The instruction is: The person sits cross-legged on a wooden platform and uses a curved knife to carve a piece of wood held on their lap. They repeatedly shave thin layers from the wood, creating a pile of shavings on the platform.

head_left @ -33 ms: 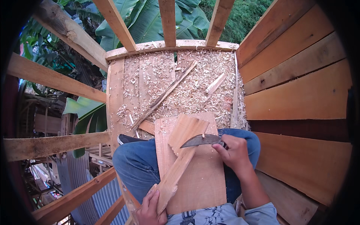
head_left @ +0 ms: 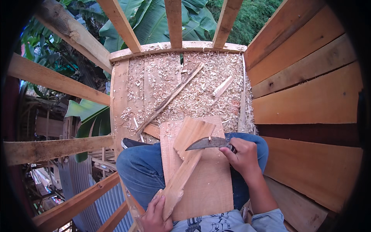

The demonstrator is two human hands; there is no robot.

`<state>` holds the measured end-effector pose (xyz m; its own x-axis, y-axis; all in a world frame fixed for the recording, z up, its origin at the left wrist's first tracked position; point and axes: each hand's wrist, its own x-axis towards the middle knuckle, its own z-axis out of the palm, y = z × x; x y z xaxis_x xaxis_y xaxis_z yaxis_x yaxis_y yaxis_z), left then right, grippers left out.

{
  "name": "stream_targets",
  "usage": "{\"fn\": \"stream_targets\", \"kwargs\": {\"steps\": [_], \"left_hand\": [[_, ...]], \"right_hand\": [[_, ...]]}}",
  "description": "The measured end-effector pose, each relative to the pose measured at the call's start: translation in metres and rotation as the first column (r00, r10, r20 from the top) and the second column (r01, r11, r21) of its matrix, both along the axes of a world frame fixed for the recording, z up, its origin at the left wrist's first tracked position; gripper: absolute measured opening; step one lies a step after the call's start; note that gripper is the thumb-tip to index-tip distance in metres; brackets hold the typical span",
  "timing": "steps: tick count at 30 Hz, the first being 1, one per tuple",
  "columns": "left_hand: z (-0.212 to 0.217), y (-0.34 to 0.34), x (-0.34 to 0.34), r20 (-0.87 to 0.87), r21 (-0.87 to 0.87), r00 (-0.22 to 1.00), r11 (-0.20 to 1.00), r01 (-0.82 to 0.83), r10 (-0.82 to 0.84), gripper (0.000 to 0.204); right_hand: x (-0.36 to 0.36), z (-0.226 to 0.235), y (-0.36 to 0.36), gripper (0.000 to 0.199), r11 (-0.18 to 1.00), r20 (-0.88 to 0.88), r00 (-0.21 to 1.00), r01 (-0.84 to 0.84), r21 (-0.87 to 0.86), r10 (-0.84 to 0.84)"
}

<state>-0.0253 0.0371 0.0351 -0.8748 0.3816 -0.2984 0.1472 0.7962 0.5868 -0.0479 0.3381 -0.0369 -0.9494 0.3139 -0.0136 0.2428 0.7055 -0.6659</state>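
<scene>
In my right hand (head_left: 241, 152) is a knife (head_left: 206, 143) with a broad, curved grey blade, its point toward the left. The blade lies across a partly carved piece of wood (head_left: 187, 166), at the inner corner where its wide head meets the narrower shank. A small curl of wood stands at the blade's back edge. My left hand (head_left: 156, 216) grips the near end of that carved piece, fingers wrapped round it. Beneath it, a flat board (head_left: 208, 185) rests across my lap, between my jeans-clad knees.
Wood shavings (head_left: 220, 85) cover the plank floor ahead. A long rough stick (head_left: 170, 100) and a short wood offcut (head_left: 223, 86) lie among them. Slatted rails (head_left: 58, 79) stand at left and front, a plank wall (head_left: 305, 104) at right. Banana leaves (head_left: 154, 27) hang beyond.
Almost nothing differs. The knife and both hands hold the same places on the wood; the whole view has shifted very slightly.
</scene>
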Motion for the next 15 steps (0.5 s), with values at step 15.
{"fn": "stream_targets", "kwargs": {"steps": [15], "left_hand": [[-0.006,-0.006,-0.010,-0.122,0.067,0.991,0.996,0.058,-0.049,0.051]], "right_hand": [[-0.005,0.003,-0.019,0.044,0.959,-0.166,0.946,-0.263,0.104,0.278]]}}
